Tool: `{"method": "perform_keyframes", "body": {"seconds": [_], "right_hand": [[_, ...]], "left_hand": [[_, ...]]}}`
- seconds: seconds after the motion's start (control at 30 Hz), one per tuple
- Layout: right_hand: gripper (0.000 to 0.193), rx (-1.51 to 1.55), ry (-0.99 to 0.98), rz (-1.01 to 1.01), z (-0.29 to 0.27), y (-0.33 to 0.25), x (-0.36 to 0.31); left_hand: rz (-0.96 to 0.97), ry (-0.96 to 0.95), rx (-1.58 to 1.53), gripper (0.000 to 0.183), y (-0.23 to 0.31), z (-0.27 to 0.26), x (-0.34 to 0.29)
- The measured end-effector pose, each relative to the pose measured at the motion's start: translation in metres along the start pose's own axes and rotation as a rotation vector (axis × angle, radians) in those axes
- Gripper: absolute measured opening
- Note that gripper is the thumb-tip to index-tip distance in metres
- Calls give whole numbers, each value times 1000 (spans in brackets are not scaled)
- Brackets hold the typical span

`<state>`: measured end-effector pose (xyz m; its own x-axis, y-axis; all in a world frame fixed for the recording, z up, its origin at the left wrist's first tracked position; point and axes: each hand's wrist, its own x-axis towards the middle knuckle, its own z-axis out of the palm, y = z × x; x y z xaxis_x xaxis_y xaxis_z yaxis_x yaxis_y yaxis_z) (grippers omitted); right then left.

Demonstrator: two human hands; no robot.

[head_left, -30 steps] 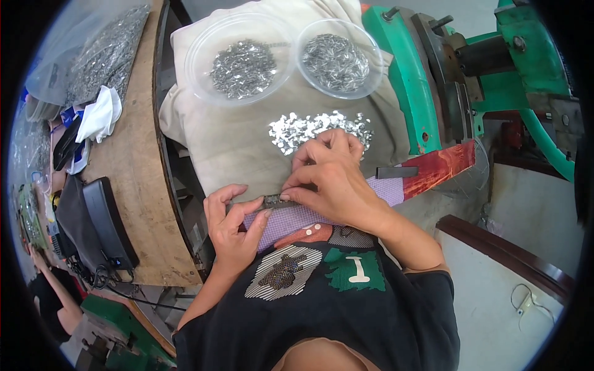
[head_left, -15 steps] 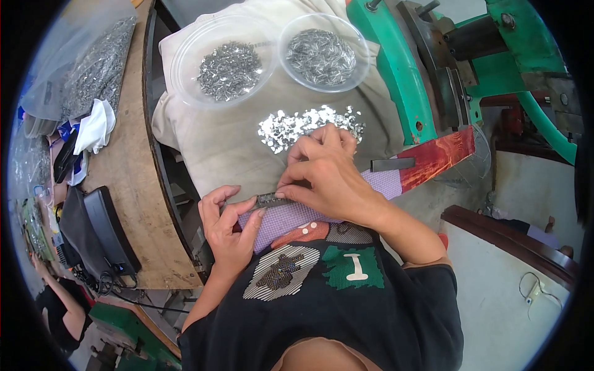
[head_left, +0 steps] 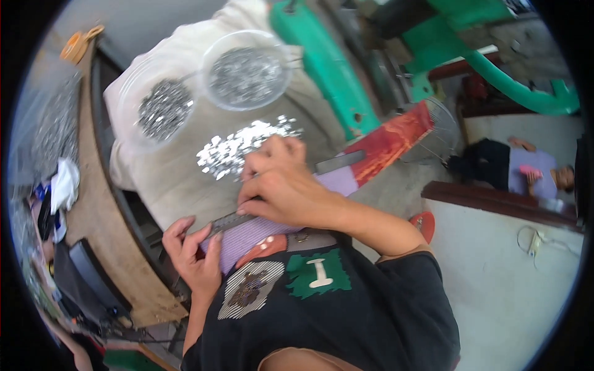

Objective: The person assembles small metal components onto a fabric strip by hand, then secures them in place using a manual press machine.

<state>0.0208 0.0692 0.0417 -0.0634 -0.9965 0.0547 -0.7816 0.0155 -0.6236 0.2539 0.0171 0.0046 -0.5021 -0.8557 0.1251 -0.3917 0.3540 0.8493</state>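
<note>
A dark, narrow metal bar with small slots or marks along it lies across the purple cloth at my lap. My left hand pinches its left end between thumb and fingers. Over the bar's right end, my right hand has thumb and forefinger closed together; whatever is in them is hidden and blurred. Its other fingers curl close to a heap of small shiny metal pieces on the beige cloth. A second dark bar rests to the right of my right hand.
Two clear plastic bowls, the left one and the right one, hold small metal parts. A green machine stands beyond at the right. A wooden table is at the left. Someone in a purple top appears beyond the doorway.
My view has turned to the right, so the bowls, heap and hands sit further left in the picture. Both hands stay at the bar. The person at the right now shows more fully.
</note>
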Motion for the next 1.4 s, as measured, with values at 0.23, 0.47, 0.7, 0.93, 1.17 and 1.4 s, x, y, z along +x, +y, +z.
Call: {"method": "perform_keyframes", "body": {"seconds": [0.23, 0.47, 0.7, 0.93, 1.17, 1.4], "right_hand": [[14, 71, 12, -6, 7, -1, 2], [14, 29, 25, -20, 8, -1, 1], [13, -25, 17, 32, -3, 4, -5], [14, -7, -25, 1, -16, 1, -2], [14, -23, -46, 24, -13, -5, 3], [11, -45, -63, 49, -19, -2, -1]], "left_hand": [[50, -16, -18, 23, -15, -3, -2], [27, 13, 12, 22, -12, -6, -5], [39, 23, 5, 26, -4, 3, 3], [31, 44, 45, 23, 1, 1, 2], [43, 26, 53, 24, 0, -3, 5], [40, 25, 51, 23, 1, -2, 5]]}}
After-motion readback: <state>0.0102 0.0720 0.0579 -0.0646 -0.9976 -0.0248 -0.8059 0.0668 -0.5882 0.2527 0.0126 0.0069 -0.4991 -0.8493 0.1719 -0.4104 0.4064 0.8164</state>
